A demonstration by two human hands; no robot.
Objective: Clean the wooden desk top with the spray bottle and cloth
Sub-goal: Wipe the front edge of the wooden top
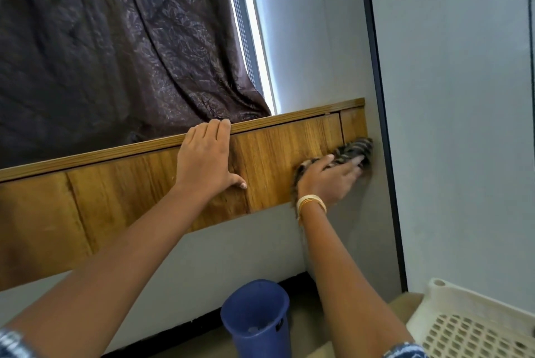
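Note:
A wooden panel [121,186] with a lighter top ledge runs across the wall below the window. My left hand [207,157] rests flat on it, fingers hooked over the ledge, holding nothing. My right hand [330,181], with a gold bangle at the wrist, presses a dark striped cloth [354,149] against the panel's right end, close to the grey wall corner. Part of the cloth hangs under my palm and wrist. No spray bottle is in view.
A dark patterned curtain [115,47] hangs behind the ledge, with a bright window strip [260,47] at its right. A blue plastic bin [256,317] stands on the floor below. A white perforated plastic chair or basket [474,325] sits at the lower right. Grey wall panels lie to the right.

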